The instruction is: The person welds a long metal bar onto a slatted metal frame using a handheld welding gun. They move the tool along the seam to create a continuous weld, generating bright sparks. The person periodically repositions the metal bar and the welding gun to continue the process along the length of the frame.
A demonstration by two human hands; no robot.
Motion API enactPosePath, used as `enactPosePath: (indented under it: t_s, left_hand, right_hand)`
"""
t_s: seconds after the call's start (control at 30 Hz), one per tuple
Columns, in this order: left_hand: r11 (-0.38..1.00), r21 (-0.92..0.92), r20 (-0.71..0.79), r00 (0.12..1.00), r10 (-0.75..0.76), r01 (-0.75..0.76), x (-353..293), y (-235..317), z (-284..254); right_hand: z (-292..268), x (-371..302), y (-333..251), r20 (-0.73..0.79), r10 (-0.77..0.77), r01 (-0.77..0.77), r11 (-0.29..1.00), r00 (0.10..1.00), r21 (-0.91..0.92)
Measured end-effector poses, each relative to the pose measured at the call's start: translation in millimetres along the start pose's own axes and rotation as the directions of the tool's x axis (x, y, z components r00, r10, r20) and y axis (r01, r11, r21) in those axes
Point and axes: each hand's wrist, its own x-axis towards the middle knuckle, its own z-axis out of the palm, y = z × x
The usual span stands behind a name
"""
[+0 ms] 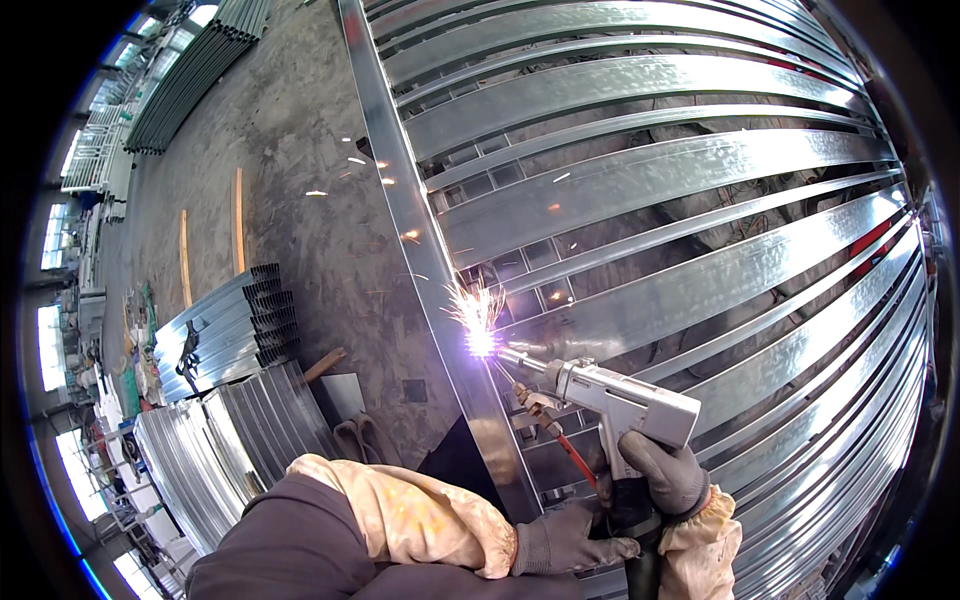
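Gun [645,402]: silver, above the lower part of the frame, its nozzle [527,363] aimed left into the glow; a steady angle and even pace should serve best.
Glow [481,343]: white-violet, on the rail near a slat's end; glare hides the seam, so creeping along by small, even moves seems wise.
Brass fitting [537,405]: below the nozzle, pointing at the glow; best kept in line with it.
Red tube [577,460]: runs from the fitting toward the hands; worth keeping free of snags.
Right hand [665,478]: gloved, clamped on the gun's grip; good for aim.
Left hand [578,540]: gloved, closed around the black lower handle; a second hold to damp shake.
Rail [388,135]: long, shiny, crossing the slats' [660,185] left ends.
Sparks [468,300]: mostly fly upward; sleeves [425,515] should stay clear.
Stacked profiles [215,330]: on the floor at left, well apart.
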Motion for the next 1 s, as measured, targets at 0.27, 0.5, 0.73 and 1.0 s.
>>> enactPosePath:
  t_s: [0.27, 0.5, 0.73, 1.0]
  left_hand:
    - [0.979, 0.202, -0.15, 0.986, 0.068, -0.037, 0.6, 1.3, 7.3]
    - [0.991, 0.135, -0.105, 0.994, -0.009, 0.024, 2.5, -7.6, 4.9]
    - [0.964, 0.264, -0.121, 0.993, 0.013, 0.02, -1.2, -1.6, 8.3]
    - [0.95, 0.312, -0.105, 0.993, 0.055, -0.02, 2.1, -5.4, 7.9]
  right_hand:
    - [-0.7, -6.5, 5.5, -0.021, 0.025, -0.024, 0.999, 0.999, 0.045]
    - [-0.7, -9.3, 6.2, -0.016, 0.053, -0.052, 0.998, 0.998, 0.046]
    - [-2.7, -13.1, 8.5, -0.033, 0.061, -0.061, 0.998, 0.998, 0.019]
    - [-5.0, -15.8, 11.5, -0.012, 0.071, -0.07, 0.997, 0.997, 0.045]
